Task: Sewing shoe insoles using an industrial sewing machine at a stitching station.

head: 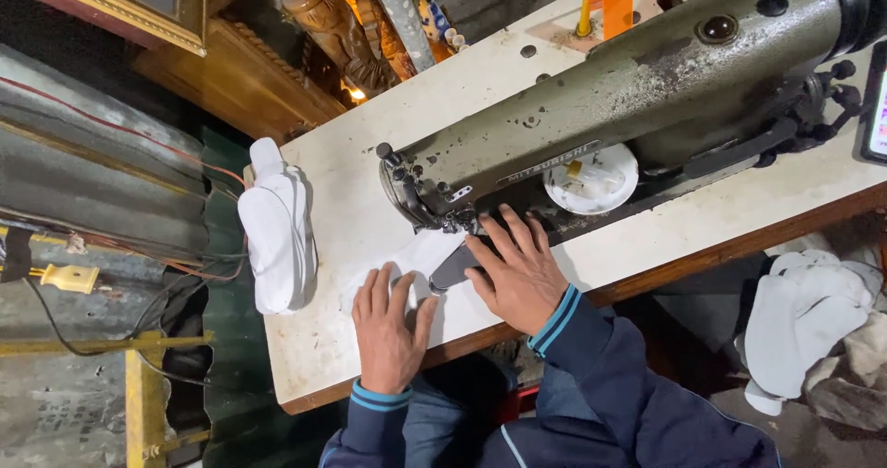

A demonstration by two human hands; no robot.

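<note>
In the head view a white fabric piece point(420, 255) lies flat on the white table point(342, 200) under the needle end of an olive-green sewing machine point(628, 89). My left hand point(390, 325) presses flat on the near part of the fabric, fingers spread. Just beside it my right hand point(517, 269) lies flat by the presser foot, fingers apart over the fabric and a grey plate. Neither hand grips anything. Both wear dark blue sleeves with light blue cuffs.
A stack of white fabric pieces point(274, 232) hangs over the table's left edge. More white pieces point(799, 320) are heaped low at the right. A white round dish point(591, 180) sits under the machine arm. Carved wood and a yellow plug point(66, 278) lie beyond the table.
</note>
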